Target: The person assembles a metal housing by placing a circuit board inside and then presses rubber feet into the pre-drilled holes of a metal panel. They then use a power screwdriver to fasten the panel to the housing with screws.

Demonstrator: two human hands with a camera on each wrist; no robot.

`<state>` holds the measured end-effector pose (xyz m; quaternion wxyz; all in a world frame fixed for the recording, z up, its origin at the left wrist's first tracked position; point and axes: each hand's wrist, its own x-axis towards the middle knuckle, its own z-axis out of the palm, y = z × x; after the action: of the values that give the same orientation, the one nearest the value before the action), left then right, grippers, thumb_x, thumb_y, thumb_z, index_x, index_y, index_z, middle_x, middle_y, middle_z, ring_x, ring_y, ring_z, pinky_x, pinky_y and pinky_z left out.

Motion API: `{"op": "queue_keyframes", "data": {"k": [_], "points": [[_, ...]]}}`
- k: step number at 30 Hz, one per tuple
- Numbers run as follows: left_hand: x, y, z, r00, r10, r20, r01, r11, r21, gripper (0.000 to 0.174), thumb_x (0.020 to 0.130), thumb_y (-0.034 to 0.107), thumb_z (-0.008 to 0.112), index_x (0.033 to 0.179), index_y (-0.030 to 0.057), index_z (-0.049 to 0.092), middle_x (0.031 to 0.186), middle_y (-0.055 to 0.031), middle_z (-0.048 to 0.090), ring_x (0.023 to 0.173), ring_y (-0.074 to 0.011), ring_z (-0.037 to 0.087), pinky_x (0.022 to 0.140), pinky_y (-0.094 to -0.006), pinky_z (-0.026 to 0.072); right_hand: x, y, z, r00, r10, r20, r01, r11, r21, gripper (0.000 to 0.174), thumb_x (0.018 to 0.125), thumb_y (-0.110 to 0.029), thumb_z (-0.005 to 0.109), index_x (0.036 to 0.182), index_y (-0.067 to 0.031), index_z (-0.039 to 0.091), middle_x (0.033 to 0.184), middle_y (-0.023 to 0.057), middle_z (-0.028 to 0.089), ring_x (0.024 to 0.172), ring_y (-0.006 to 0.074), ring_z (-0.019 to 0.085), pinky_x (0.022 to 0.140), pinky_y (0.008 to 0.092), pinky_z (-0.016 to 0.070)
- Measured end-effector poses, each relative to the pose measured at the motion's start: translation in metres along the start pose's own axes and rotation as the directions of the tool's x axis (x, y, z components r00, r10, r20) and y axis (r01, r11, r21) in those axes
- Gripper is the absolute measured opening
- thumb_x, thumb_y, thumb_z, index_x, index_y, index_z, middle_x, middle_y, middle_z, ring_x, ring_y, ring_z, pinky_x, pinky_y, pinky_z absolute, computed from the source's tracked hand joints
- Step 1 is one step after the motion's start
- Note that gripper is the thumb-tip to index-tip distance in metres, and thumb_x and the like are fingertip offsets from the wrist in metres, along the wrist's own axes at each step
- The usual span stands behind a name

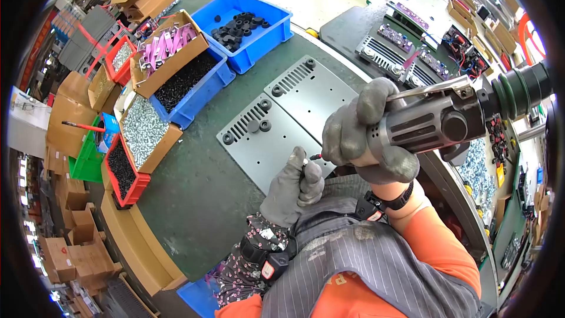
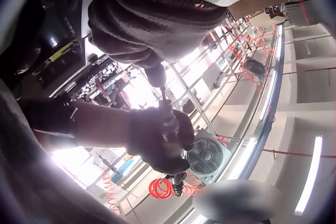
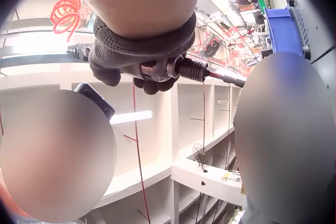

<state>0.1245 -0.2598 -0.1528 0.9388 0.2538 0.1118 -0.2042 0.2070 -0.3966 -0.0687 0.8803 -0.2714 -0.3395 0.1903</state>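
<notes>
In the head view the gloved right hand (image 1: 368, 132) grips a black power driver (image 1: 435, 121), its bit pointing left toward the left hand. The gloved left hand (image 1: 291, 191) pinches a small silvery piece (image 1: 305, 162) between thumb and fingers, close to the bit's tip. Both hands are over the near edge of two grey metal plates (image 1: 268, 147) with slots and black round feet (image 1: 265, 105). In the right wrist view the right hand (image 3: 142, 56) wraps the driver. The left wrist view shows the left hand (image 2: 152, 29) near the driver bit (image 2: 164, 94).
Left on the green table (image 1: 194, 200) stand a blue bin of black rubber parts (image 1: 253, 53), a blue bin of black screws (image 1: 185, 82), a carton of silvery screws (image 1: 143, 129) and a red bin (image 1: 138, 185). Circuit boards (image 1: 394, 38) lie at the back right.
</notes>
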Motion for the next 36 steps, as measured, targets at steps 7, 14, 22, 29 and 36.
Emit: {"op": "queue_keyframes", "data": {"k": [7, 14, 22, 29, 36], "points": [[-0.004, -0.005, 0.015, 0.997, 0.002, -0.075, 0.003, 0.998, 0.068, 0.043, 0.093, 0.048, 0.044, 0.074, 0.009, 0.049, 0.053, 0.0016, 0.038, 0.04, -0.0078, 0.032, 0.033, -0.0201, 0.0249, -0.007, 0.005, -0.002, 1.0, 0.007, -0.014, -0.007, 1.0, 0.001, 0.053, 0.066, -0.021, 0.081, 0.1, -0.0079, 0.042, 0.078, 0.0078, 0.057, 0.077, 0.0207, 0.059, 0.07, 0.0344, 0.0514], [0.002, -0.002, 0.016, 0.999, -0.021, -0.039, 0.022, 1.0, 0.01, 0.052, 0.092, 0.05, 0.044, 0.056, 0.0126, 0.044, 0.049, 0.0024, 0.035, 0.039, -0.0076, 0.032, 0.034, -0.0197, 0.0259, -0.006, -0.002, -0.009, 0.996, -0.085, 0.019, 0.085, 0.996, 0.005, 0.05, 0.067, -0.023, 0.081, 0.099, -0.0091, 0.045, 0.076, 0.0082, 0.058, 0.072, 0.0214, 0.059, 0.064, 0.0344, 0.0499], [0.003, -0.008, 0.025, 0.994, -0.008, -0.108, 0.02, 0.993, 0.115, 0.053, 0.092, 0.053, 0.043, 0.057, 0.0132, 0.042, 0.047, 0.003, 0.031, 0.038, -0.0078, 0.029, 0.035, -0.0207, 0.025, -0.014, -0.003, -0.01, 0.996, -0.078, 0.033, 0.075, 0.993, 0.086, 0.051, 0.067, -0.024, 0.082, 0.099, -0.0083, 0.045, 0.077, 0.0096, 0.06, 0.071, 0.0229, 0.059, 0.062, 0.0348, 0.0499], [-0.007, -0.009, 0.019, 0.976, 0.13, -0.172, -0.008, 0.819, 0.574, 0.049, 0.094, 0.048, 0.043, 0.073, 0.0061, 0.056, 0.05, 0.0008, 0.041, 0.043, -0.0094, 0.037, 0.04, -0.0228, 0.0298, -0.018, -0.008, -0.019, 0.996, -0.089, 0.008, 0.087, 0.987, 0.138, 0.043, 0.072, -0.023, 0.074, 0.102, -0.0073, 0.046, 0.076, 0.0078, 0.061, 0.062, 0.0223, 0.058, 0.057, 0.0343, 0.0494], [0.006, 0.056, -0.011, 0.739, 0.663, 0.122, 0.259, -0.447, 0.856, 0.037, 0.087, 0.036, 0.056, 0.107, 0.0056, 0.061, 0.095, -0.0109, 0.064, 0.084, -0.0227, 0.062, 0.075, -0.0356, 0.0481, -0.023, -0.015, -0.035, 0.968, -0.145, -0.204, 0.141, 0.989, -0.036, 0.049, 0.072, -0.034, 0.063, 0.105, -0.0059, 0.041, 0.062, 0.0051, 0.048, 0.049, 0.0192, 0.05, 0.047, 0.0331, 0.0461]]}}
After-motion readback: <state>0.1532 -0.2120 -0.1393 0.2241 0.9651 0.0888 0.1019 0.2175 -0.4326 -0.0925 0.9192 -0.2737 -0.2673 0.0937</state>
